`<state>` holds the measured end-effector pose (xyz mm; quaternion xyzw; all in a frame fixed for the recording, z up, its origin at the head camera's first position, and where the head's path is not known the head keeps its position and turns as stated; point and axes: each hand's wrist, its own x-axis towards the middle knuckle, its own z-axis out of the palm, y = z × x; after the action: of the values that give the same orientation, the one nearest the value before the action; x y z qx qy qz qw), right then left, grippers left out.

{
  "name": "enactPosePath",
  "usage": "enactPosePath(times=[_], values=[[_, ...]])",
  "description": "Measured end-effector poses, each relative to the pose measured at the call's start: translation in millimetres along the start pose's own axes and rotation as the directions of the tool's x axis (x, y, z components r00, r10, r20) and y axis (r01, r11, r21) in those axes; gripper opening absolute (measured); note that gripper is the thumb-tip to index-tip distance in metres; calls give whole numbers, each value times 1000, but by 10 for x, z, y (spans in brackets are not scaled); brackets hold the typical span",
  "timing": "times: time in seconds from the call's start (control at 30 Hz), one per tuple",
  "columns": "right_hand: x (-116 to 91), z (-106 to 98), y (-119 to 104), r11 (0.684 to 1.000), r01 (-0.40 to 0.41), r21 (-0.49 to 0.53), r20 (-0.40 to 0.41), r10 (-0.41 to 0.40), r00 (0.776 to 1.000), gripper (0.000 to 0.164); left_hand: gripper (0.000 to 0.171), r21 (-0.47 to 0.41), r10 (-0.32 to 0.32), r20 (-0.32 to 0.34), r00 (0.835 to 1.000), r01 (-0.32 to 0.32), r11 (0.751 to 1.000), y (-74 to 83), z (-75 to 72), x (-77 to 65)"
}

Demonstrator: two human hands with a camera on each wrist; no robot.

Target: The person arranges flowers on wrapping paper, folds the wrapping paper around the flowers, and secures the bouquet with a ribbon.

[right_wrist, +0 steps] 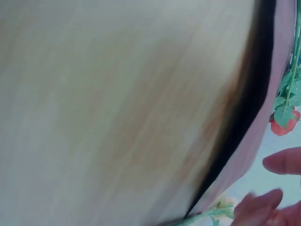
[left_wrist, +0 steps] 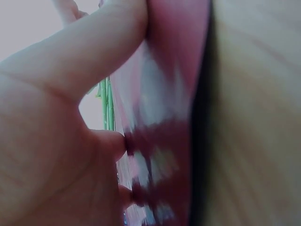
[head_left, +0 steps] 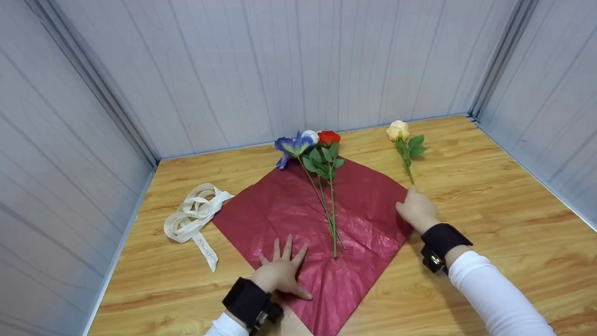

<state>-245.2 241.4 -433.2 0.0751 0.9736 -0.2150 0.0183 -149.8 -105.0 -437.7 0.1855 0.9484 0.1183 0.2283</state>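
In the head view, my left hand [head_left: 280, 274] lies with spread fingers on the lower left of a dark red wrapping paper sheet [head_left: 284, 205]. On the sheet lie a blue-purple iris [head_left: 294, 145], a white flower [head_left: 310, 136] and a red rose [head_left: 329, 138], their stems crossing. My right hand [head_left: 418, 211] is at the sheet's right corner, fingertips right by the stem of a cream rose [head_left: 398, 130]. In the right wrist view, a gap separates the thumb [right_wrist: 284, 161] from the other fingers. The stem's lower end is hidden.
A coil of cream printed ribbon [head_left: 196, 212] lies left of the paper on the wooden table [head_left: 503, 224]. Pale panel walls [head_left: 280, 70] close off the back and both sides.
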Motion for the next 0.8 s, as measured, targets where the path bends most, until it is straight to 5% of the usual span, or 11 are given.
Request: enactPosePath(times=[0.3, 0.8], values=[[-9, -20, 80, 997, -69, -35, 62, 71, 996, 68, 115, -11, -6, 7, 1000, 6, 1000, 1, 8, -7], [-12, -31, 224, 987, -81, -139, 146, 101, 984, 38, 114, 6, -16, 23, 1000, 16, 1000, -6, 3, 19]])
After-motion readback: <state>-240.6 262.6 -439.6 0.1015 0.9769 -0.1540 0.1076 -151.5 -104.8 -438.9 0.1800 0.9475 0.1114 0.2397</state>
